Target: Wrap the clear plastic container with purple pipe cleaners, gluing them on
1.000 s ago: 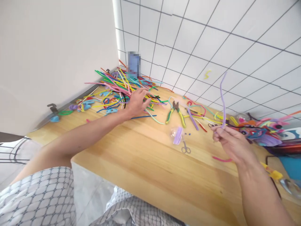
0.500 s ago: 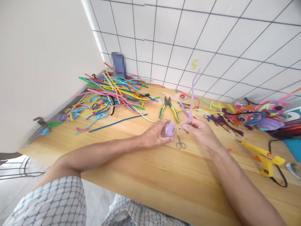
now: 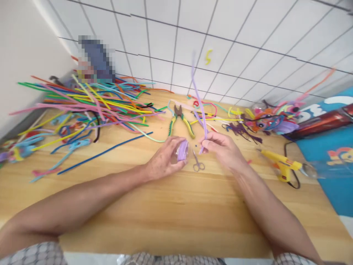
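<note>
Between the thumb and fingers of my left hand (image 3: 165, 158) is a small clear, rounded plastic piece with purple pipe cleaner wound around it (image 3: 182, 150). My right hand (image 3: 222, 149) pinches a long purple pipe cleaner (image 3: 200, 103) near its lower end; the rest of it rises toward the wall. The two hands are apart. On the table between them lies a pair of small scissors (image 3: 198, 166). Just beyond my hands rest pliers with green and yellow handles (image 3: 180, 119), their handles spread.
A large heap of colourful pipe cleaners (image 3: 104, 103) lies at the back left, with a blue pipe cleaner (image 3: 104, 152) in front of it. To the right are a yellow glue gun (image 3: 281, 162) and finished-looking colourful pieces (image 3: 273, 121). A tiled wall (image 3: 171, 44) bounds the back.
My view has turned to the right, so the table's things appear further left. The purple pipe cleaner in my right hand now leans left at its top. Both hands keep their holds.
</note>
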